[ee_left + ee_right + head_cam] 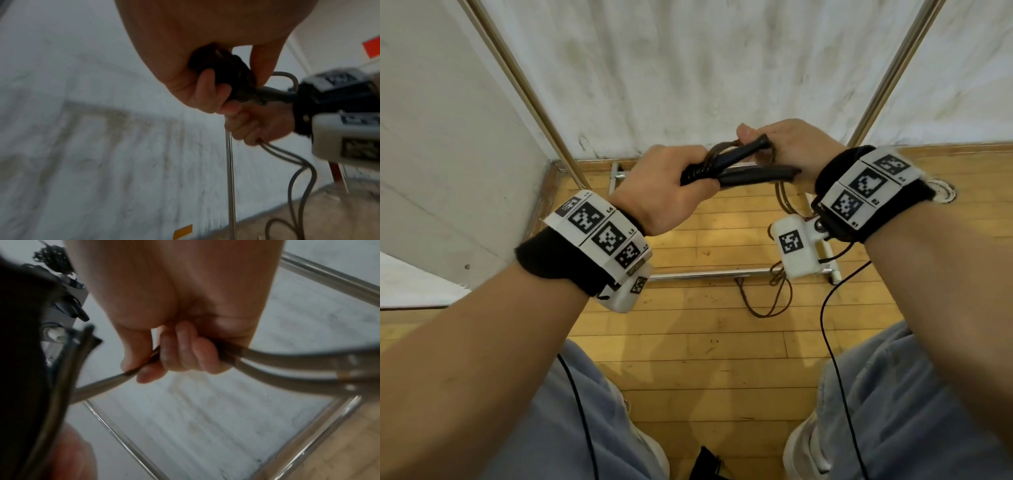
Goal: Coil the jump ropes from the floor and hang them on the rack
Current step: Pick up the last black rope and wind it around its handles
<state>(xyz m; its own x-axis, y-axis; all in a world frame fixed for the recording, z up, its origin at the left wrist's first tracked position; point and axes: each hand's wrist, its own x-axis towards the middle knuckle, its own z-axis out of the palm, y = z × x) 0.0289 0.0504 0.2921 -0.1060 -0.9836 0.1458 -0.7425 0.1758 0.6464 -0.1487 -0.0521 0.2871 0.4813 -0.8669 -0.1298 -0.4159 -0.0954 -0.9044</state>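
Observation:
Between both hands I hold a jump rope with black handles [743, 168] and a brown cord. My left hand [671, 192] grips the handles' left ends along with bunched cord [232, 76]. My right hand [787, 144] curls its fingers round the cord strands [267, 356] and pinches one by the thumb. Loose cord [774, 301] hangs from the right hand to the wooden floor, looping near the rack's base bar. The metal rack [709, 274] stands in front of me, with slanted uprights at left [530, 99] and right [893, 75].
White walls close in behind and to the left of the rack. A round floor fitting [941, 192] sits at the right. Thin black cables [835, 359] trail from my wrist devices past my legs. A small dark object [709, 462] lies between my feet.

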